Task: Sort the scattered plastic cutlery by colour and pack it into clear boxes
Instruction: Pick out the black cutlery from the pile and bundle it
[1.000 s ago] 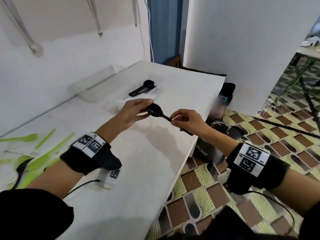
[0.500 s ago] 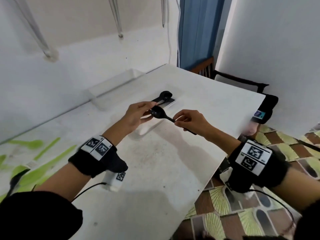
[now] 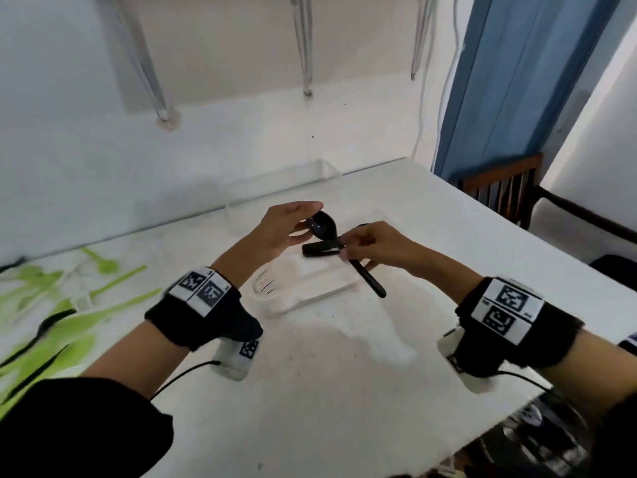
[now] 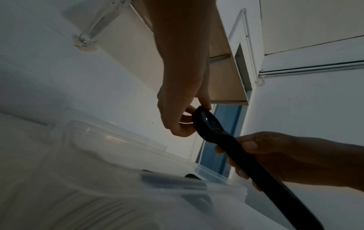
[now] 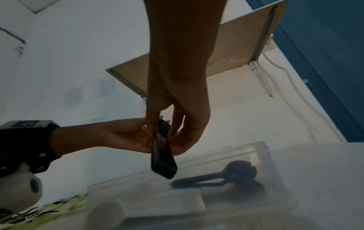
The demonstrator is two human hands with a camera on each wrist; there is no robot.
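A black plastic spoon (image 3: 324,228) is held in the air by both hands, just above a clear box (image 3: 312,288) in the middle of the white table. My left hand (image 3: 309,220) pinches the spoon's bowl (image 4: 208,124) at its tip, between thumb and fingers. My right hand (image 3: 346,249) pinches the handle (image 5: 163,157) near the neck, and the handle's end points back toward me. Other black cutlery (image 5: 234,174) lies inside that box. The spoon touches neither the box nor the cutlery in it.
A second clear box (image 3: 286,186) stands at the back by the wall. Several green pieces of cutlery (image 3: 72,305), with a few black ones among them, lie scattered at the table's left. A wooden chair (image 3: 499,188) stands past the far right corner.
Both hands have carried the black spoon forward, and it now hangs over the clear box. The grips on bowl and handle are unchanged. The head view has swung to the left.
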